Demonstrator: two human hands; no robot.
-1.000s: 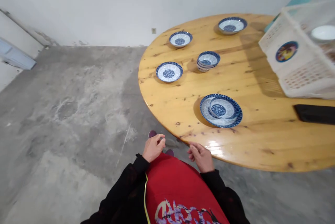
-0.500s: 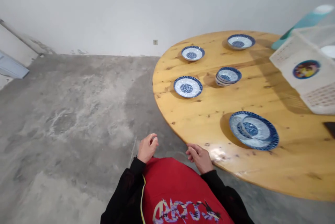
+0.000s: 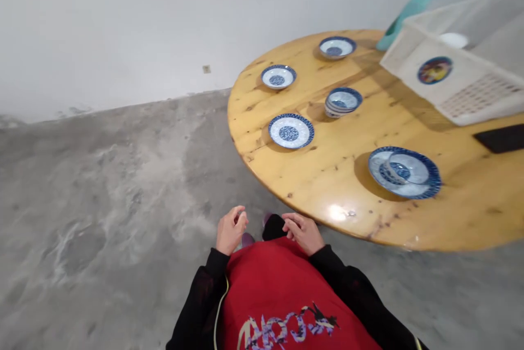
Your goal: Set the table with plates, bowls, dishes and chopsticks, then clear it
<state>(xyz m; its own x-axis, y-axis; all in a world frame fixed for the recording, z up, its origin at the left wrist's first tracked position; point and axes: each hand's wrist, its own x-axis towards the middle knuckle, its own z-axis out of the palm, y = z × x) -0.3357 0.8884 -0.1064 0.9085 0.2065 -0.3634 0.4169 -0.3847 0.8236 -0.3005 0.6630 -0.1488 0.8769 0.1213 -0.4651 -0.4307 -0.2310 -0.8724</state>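
My left hand (image 3: 230, 230) hovers in front of my body over the floor, empty, its fingers loosely bent with a gap at the thumb. Close to the near edge of the round wooden table (image 3: 327, 175) is my right hand (image 3: 303, 233), also empty, its fingers relaxed and slightly apart. Nearest on the table is a blue-and-white plate (image 3: 291, 131). To the right, a bowl (image 3: 395, 168) rests on a larger plate (image 3: 429, 182). Behind them stand a small stack of bowls (image 3: 343, 102) and two shallow dishes, one at the left (image 3: 279, 77) and one at the back (image 3: 337, 47).
A white plastic basket (image 3: 470, 74) with a round picture stands at the table's right, holding something white. Behind it is a teal bottle (image 3: 409, 14) with a white cap. A dark flat object (image 3: 501, 138) lies by the right edge. A wall socket (image 3: 206, 69) is beyond.
My view has turned to the right and shifted, so more of the basket and the dark object shows. Both hands stay in front of my body, with nothing picked up.
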